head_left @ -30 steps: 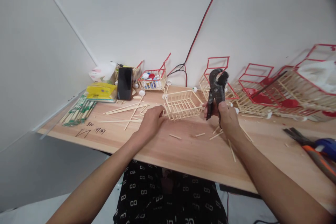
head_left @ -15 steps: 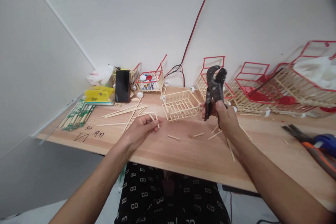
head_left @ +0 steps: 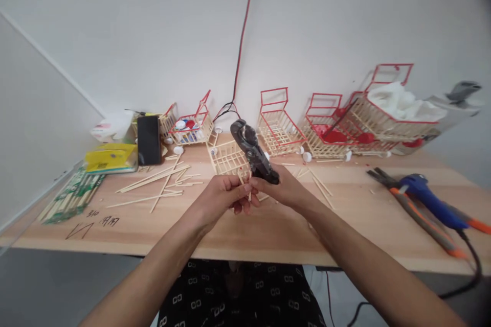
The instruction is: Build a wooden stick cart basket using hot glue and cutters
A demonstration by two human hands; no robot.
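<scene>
Right hand (head_left: 287,187) grips one black cutter (head_left: 254,153) by its handles, long axis tilted, head pointing up and left, away from the person. Left hand (head_left: 226,196), touching the right, pinches one short wooden stick (head_left: 249,192) just below the cutter.

stick (head_left: 249,195) mostly hidden by fingers, cutter (head_left: 253,157) handles hidden — hot-glue cord (head_left: 471,260) cut off

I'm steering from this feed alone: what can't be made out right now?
Head view only:
- Stick in left hand: mostly covered by fingers.
- Cutter handles: hidden inside right hand; jaw state unclear.
- Writing on table: too small.
- Glue gun cable: cut off by the table edge.
</scene>
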